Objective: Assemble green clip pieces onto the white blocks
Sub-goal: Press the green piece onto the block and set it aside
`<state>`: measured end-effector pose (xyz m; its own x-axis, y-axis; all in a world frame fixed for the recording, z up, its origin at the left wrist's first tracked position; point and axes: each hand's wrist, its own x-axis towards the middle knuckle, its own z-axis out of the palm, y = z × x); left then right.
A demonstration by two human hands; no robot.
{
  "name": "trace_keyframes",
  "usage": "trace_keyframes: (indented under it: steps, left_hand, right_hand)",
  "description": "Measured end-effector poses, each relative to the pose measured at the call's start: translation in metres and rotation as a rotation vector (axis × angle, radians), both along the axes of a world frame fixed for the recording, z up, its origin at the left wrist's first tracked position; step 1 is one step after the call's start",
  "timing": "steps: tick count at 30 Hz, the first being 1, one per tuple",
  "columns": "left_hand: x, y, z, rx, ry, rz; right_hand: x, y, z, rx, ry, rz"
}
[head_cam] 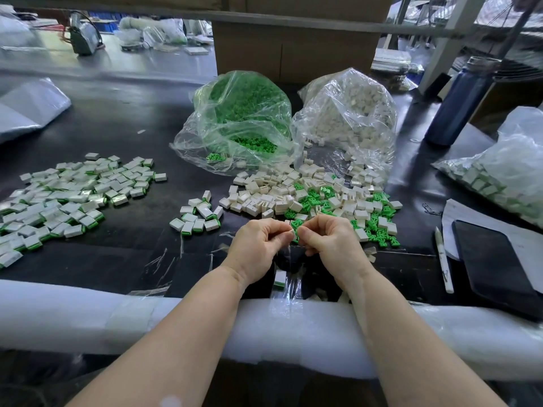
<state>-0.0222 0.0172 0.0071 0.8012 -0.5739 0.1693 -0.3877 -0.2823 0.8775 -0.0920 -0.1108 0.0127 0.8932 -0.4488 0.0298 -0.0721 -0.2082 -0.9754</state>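
Note:
My left hand (260, 245) and my right hand (330, 237) meet near the table's front edge, fingers curled. Between their fingertips sits a green clip piece (296, 227); a white block in my left hand's fingertips is mostly hidden. Just beyond lies a mixed heap of loose white blocks (282, 192) and green clips (379, 227). A small group of finished blocks with green edges (198, 217) lies left of my hands, and a large spread of finished blocks (73, 198) fills the table's left side.
Two open plastic bags stand behind the heap, one of green clips (244, 113), one of white blocks (349, 113). A blue bottle (461, 101), another bag (505, 171), a pen (443, 259) and a dark phone (493, 262) lie right. White foam padding (88, 315) lines the front edge.

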Motion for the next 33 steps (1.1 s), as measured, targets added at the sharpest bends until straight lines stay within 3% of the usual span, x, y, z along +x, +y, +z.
trace_keyframes:
  steps: [17,23,33]
  left_hand:
    - [-0.0058,-0.0018,0.0025,0.02,-0.183,-0.006]
    - [-0.0044,-0.002,0.0012,0.082,-0.208,-0.061]
    - [-0.0045,-0.0055,0.0027,-0.099,0.097,0.043]
  right_hand:
    - [-0.0034,-0.0023,0.005,0.056,0.008,0.032]
    - [-0.003,-0.0027,0.0019,-0.023,0.03,0.065]
    - [0.0002,-0.0007,-0.0005,0.219,-0.13,0.004]
